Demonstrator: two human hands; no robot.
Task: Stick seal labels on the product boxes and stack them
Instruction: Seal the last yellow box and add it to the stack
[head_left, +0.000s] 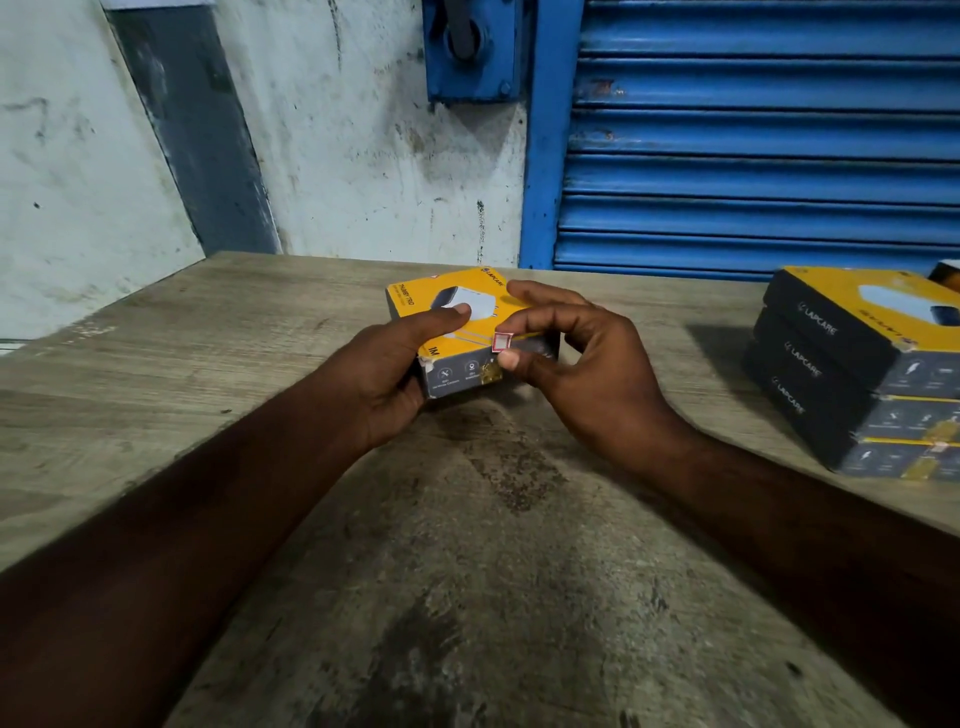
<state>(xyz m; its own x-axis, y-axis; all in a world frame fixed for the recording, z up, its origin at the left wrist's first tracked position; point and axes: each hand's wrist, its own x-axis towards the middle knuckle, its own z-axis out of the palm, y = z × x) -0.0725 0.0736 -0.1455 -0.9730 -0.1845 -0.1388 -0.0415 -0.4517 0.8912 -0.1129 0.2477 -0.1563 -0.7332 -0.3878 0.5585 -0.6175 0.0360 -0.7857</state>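
place: small shop or stockroom | signs: blue metal roller shutter (753, 156) in painted guide rail (543, 156); stained, flaking whitewashed wall (337, 156); worn, grimy wooden surface (467, 571); stack of retail boxes (852, 374), three high, yellow-and-black, identical branding, at right

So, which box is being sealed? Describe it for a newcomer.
On the wooden table in front of the blue shutter, look at the centre. It is the lone yellow-and-grey box: the left hand grips it and the right hand pinches a small red-bordered seal label at its edge, unlike the stack of three at the right.
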